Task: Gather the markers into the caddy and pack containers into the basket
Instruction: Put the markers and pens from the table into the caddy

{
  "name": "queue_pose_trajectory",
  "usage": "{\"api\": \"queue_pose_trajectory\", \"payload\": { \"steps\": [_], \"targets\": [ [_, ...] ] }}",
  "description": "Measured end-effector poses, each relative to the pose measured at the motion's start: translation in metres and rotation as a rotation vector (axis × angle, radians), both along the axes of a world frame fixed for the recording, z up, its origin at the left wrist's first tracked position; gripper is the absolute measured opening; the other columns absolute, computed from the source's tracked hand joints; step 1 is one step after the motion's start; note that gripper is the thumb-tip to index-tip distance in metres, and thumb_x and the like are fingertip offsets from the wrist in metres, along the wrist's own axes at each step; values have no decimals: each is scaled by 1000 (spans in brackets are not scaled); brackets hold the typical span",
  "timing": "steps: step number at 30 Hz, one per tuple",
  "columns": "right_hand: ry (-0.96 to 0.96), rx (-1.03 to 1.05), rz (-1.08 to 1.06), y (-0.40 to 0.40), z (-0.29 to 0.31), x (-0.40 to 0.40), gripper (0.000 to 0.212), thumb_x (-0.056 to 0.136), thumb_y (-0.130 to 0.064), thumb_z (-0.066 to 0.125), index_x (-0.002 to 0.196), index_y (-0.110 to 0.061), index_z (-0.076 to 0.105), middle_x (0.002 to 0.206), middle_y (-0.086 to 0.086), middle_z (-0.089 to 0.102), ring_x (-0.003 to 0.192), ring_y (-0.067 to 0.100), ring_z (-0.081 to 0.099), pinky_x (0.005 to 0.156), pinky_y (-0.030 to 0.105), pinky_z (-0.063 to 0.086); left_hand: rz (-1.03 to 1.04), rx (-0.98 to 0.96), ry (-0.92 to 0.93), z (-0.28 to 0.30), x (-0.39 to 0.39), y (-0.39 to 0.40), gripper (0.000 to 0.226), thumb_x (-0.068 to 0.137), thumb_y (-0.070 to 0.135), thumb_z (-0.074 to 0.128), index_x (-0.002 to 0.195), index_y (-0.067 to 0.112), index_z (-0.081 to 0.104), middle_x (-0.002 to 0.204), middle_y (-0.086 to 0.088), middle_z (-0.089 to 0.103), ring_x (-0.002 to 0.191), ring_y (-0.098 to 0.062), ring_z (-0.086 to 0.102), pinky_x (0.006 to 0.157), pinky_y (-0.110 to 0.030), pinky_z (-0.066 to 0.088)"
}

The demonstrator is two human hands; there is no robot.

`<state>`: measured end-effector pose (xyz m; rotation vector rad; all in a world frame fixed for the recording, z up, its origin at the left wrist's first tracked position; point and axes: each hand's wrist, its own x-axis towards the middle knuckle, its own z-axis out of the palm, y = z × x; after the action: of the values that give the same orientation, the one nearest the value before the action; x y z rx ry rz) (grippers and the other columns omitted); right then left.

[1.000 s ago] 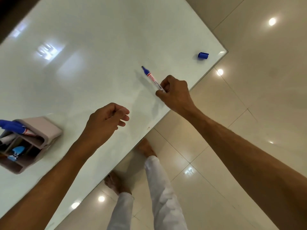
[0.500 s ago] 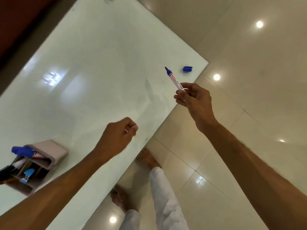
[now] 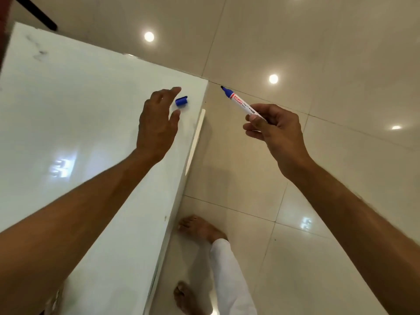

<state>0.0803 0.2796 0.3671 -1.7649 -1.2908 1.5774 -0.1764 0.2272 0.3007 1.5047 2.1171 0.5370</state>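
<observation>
We hold the uncapped marker (image 3: pixel 244 103) in our right grip (image 3: pixel 272 126), while our spread left grip (image 3: pixel 159 120) reaches the blue cap (image 3: pixel 181 101) at its one o'clock on the worktop (image 3: pixel 79 110).

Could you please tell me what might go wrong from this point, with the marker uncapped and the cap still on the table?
1. The blue cap lies near the table corner; the open left hand reaching for it could nudge it off the edge onto the floor.
2. The right hand holds the marker by its rear end over the floor, a loose-looking grip, so it could slip and drop.
3. The bare tip could smear ink on skin or the table.
</observation>
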Motion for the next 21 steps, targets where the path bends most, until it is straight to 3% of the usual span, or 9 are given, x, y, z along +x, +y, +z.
{"api": "queue_pose_trajectory", "payload": {
  "steps": [3, 7, 13, 18, 21],
  "targets": [
    [-3, 10, -3, 0, 1, 13, 29, 104, -6, 65, 133, -5, 70, 117, 18, 74, 99, 28, 78, 95, 39, 64, -139, -80, 122, -11, 10, 21, 55, 110, 15, 52, 162, 24, 39, 165, -11, 41, 146, -33, 44, 116, -43, 40],
    [-38, 24, -28, -2, 4, 22, 29, 105, -7, 64, 133, -7, 70, 116, 16, 74, 97, 26, 78, 94, 38, 65, -149, -68, 174, -17, 24, 31, 45, 111, 18, 50, 156, 13, 49, 163, -18, 43, 140, -41, 52, 116, -51, 43],
    [-74, 25, -62, -8, 15, 21, 27, 105, -9, 64, 131, -9, 71, 112, 15, 74, 94, 26, 77, 93, 38, 65, -46, 7, 77, -21, 18, 5, 32, 108, 9, 53, 136, 0, 67, 134, -20, 68, 121, -36, 66, 109, -38, 50],
    [-75, 8, 37, -17, 25, -7, 27, 105, -11, 65, 131, -11, 72, 111, 14, 74, 92, 26, 78, 92, 38, 65, 15, -27, 4, -3, 0, -64, 25, 103, 6, 62, 127, 2, 69, 120, -18, 69, 106, -34, 69, 93, -33, 52],
    [-40, -25, 104, -33, 29, -31, 24, 104, -12, 65, 127, -11, 73, 107, 12, 74, 89, 24, 78, 91, 38, 66, 181, 22, -132, 22, -6, -115, 28, 103, 10, 65, 131, 7, 65, 119, -12, 67, 104, -26, 68, 94, -32, 55]
  ]
}}
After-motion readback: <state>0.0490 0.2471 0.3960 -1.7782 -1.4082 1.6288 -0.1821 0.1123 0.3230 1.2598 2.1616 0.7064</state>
